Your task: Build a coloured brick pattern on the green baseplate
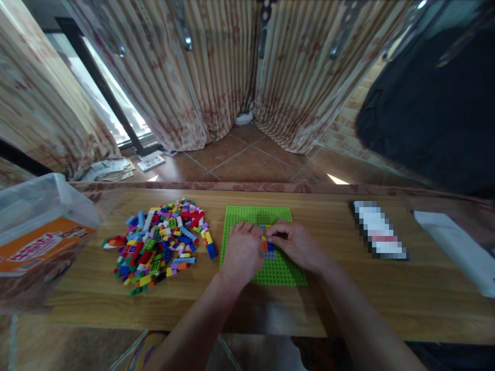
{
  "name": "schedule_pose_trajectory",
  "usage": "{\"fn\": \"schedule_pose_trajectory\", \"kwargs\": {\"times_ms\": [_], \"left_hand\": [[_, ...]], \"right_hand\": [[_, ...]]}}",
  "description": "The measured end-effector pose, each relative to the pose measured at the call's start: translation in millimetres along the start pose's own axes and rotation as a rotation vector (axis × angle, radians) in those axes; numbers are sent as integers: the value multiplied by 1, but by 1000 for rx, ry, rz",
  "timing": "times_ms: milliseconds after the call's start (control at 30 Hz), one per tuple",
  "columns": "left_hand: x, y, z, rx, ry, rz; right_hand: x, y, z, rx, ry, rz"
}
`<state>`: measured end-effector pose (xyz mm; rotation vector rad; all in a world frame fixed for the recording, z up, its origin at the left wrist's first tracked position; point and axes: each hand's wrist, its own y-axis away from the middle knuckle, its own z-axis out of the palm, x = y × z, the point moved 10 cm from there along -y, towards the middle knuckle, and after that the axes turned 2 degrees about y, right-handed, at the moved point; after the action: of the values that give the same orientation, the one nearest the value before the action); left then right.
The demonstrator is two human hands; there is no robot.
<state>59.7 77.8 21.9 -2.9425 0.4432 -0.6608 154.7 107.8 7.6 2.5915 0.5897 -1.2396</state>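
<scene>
A green studded baseplate (280,275) lies on the wooden table. At its middle sits a small patch of building bricks (268,247) in orange, blue, yellow and grey, partly covered by my fingers. My left hand (246,252) rests over the plate's left half with its fingers curled in against the patch; what they hold is hidden. From the other side, my right hand (296,242) reaches in, thumb and forefinger pinched at a brick on the patch's right edge. Left of the plate spreads a heap of loose multicoloured building bricks (160,242).
A clear plastic tub (31,206) with an orange label stands at the table's left end. Right of the plate lie a phone-like dark slab (379,229), its face pixelated, and a white flat object (456,247). Striped curtains (216,77) hang beyond the table (328,304).
</scene>
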Motion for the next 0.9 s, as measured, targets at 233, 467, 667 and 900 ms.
{"fn": "schedule_pose_trajectory", "kwargs": {"times_ms": [233, 467, 667, 900], "left_hand": [[1, 0, 2, 1, -22, 10], [2, 1, 2, -7, -22, 13], [0, 0, 1, 3, 8, 4], [0, -1, -3, 35, 74, 25]], "right_hand": [[5, 0, 1, -17, -19, 23], [2, -1, 0, -9, 13, 14], [8, -4, 1, 0, -7, 77], [7, -6, 0, 43, 20, 122]]}}
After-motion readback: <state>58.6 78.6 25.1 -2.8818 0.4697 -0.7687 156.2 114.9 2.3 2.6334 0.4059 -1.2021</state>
